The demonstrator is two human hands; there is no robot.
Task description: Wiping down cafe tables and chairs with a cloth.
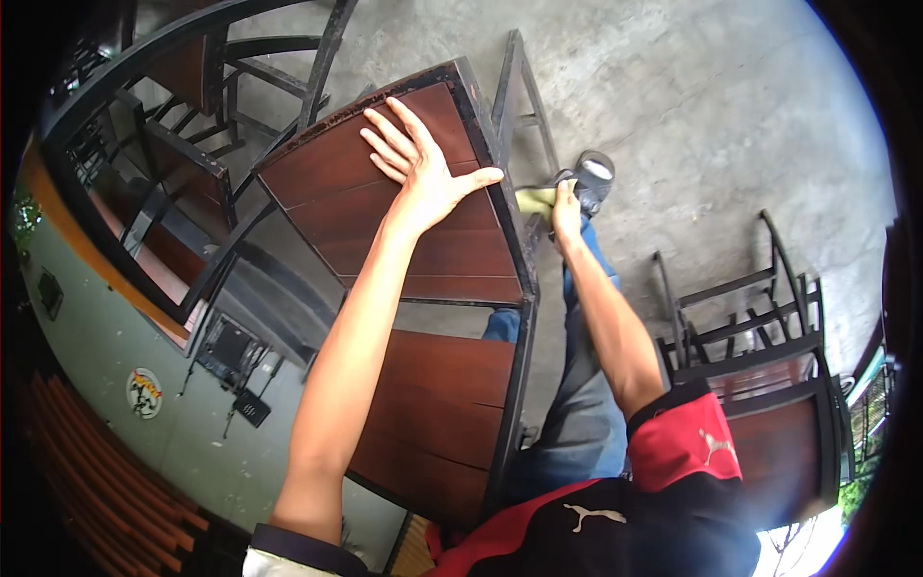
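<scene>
Before me stands a wooden chair with a red-brown seat panel [425, 245] in a worn black frame. My left hand [422, 173] rests on that seat, fingers spread and thumb towards its right edge, holding nothing. The chair's backrest panel [440, 404] is nearer my body. Low on the chair's right side, my right hand [567, 213] grips a yellow-green cloth [535, 202] beside a black chair leg. The hand partly covers the cloth, and whether the cloth touches the leg I cannot tell. My sandalled foot [595, 177] is just beyond that hand.
Several dark wooden chairs [191, 162] crowd the left behind a curved black frame. Another chair [779, 425] stands at the right. Grey concrete floor [692, 108] spreads ahead. On the left, a pale wall [180, 447] carries a round sticker [144, 393] and a dark box with cables [231, 350].
</scene>
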